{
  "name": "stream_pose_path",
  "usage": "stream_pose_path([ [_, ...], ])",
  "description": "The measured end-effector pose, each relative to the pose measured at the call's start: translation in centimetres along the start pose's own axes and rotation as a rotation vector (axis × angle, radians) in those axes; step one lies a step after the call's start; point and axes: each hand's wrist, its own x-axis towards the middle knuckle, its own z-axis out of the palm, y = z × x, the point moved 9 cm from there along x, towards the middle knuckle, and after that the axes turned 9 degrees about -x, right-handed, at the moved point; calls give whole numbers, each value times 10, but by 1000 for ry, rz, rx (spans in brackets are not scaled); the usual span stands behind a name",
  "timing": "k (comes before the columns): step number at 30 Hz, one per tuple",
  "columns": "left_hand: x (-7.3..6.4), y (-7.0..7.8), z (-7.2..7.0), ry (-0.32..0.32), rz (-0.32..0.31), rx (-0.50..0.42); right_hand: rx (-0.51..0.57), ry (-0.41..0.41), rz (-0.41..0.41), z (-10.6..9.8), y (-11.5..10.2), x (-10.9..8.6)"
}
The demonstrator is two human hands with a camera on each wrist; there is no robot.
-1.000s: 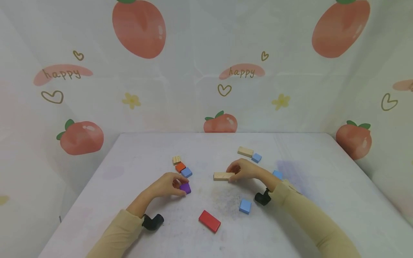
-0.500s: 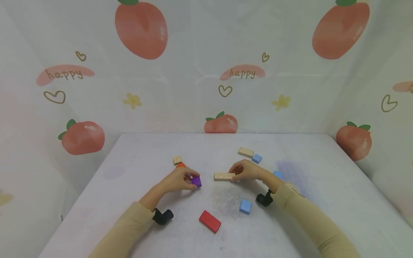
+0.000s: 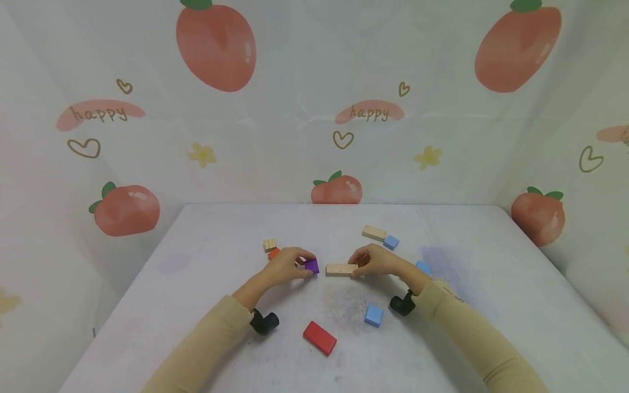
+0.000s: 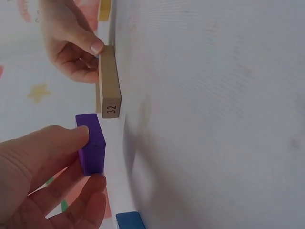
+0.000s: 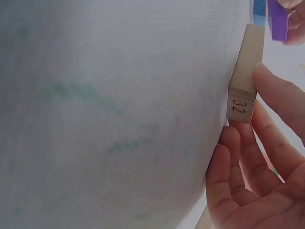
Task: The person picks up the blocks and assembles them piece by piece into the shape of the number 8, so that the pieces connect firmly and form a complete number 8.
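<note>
My left hand (image 3: 285,267) pinches a small purple block (image 3: 312,266) between thumb and fingertips. In the left wrist view the purple block (image 4: 91,148) is off the table, its shadow apart from it. Just to its right lies a plain wooden block (image 3: 339,269), lengthwise across the table, with "32" printed on its end faces. My right hand (image 3: 377,260) holds this wooden block (image 5: 248,62) by its right end, thumb on one side and fingers on the other. A short gap separates the two blocks in the head view.
Behind my left hand are a striped block (image 3: 270,245) and a partly hidden orange block (image 3: 273,254). A red block (image 3: 320,338) and a blue block (image 3: 373,315) lie nearer. Farther back are another wooden block (image 3: 374,233) and a blue one (image 3: 391,242); my right forearm partly covers another blue block (image 3: 423,267).
My left hand has carried the purple block right and away from me, up to the wooden block's left end. It now covers the blue block there. My right hand has hardly moved.
</note>
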Motion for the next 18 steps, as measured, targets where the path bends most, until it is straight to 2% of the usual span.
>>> stream_pose_path([
  [9, 15, 4, 6, 7, 7, 48, 7, -4, 18, 1, 3, 1],
  [18, 26, 0, 11, 10, -42, 75, 6, -7, 26, 2, 5, 2],
])
